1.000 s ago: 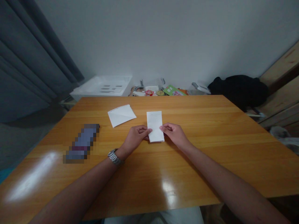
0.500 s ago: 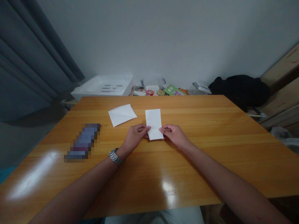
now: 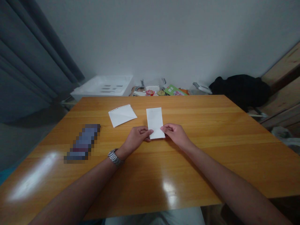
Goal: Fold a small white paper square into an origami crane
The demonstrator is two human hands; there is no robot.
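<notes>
A narrow folded white paper (image 3: pixel 155 122) lies on the wooden table (image 3: pixel 211 140), its long side pointing away from me. My left hand (image 3: pixel 136 139), with a metal watch on the wrist, pinches the paper's near left edge. My right hand (image 3: pixel 175 135) pinches the near right edge with curled fingers. A second white sheet (image 3: pixel 122 115) with a perforated top edge lies flat to the left, apart from both hands.
A blurred-out flat object (image 3: pixel 82 143) rests on the table's left side. Behind the table are a white plastic tray (image 3: pixel 103 86), small colourful items (image 3: pixel 164 91), a black bag (image 3: pixel 241 90), wooden furniture at right and grey curtains at left.
The folded paper has slid a little farther from me between both hands. The hands keep their pinch on its near edges.
</notes>
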